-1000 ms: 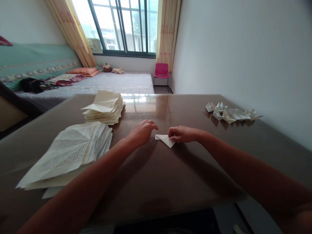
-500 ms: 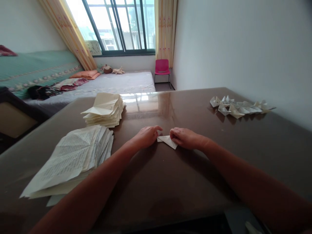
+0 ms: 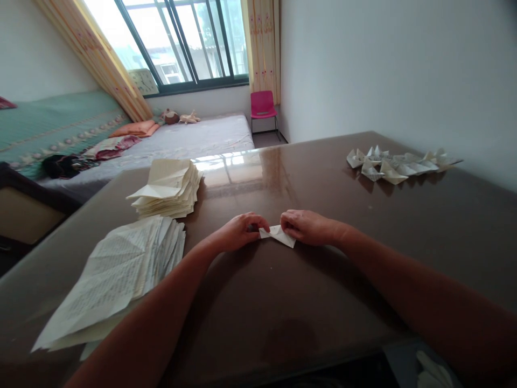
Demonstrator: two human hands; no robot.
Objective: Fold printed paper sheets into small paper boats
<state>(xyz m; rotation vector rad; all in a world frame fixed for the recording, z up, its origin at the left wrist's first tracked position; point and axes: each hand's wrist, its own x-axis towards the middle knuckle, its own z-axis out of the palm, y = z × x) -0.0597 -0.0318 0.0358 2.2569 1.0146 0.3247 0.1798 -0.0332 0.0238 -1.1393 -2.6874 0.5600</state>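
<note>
Between my hands, near the middle of the table, is a small folded piece of white paper [image 3: 278, 234] with a pointed corner toward me. My left hand [image 3: 242, 230] is at its left end, with thumb and fingertips pinching the edge. My right hand [image 3: 305, 226] grips the right end, its fingers curled over the paper and hiding part of it.
Printed sheets [image 3: 109, 269] are piled at the left, in front of a stack of cream folded paper [image 3: 169, 186]. Several folded paper shapes [image 3: 388, 167] stand at the back right by the wall. The brown glossy table [image 3: 258, 302] reaches toward a bed [image 3: 202, 132] and a pink chair [image 3: 263, 105].
My left fingers, raised off the paper's left end before, have come down and closed on it. The right hand keeps its grip. The camera's view has tilted slightly.
</note>
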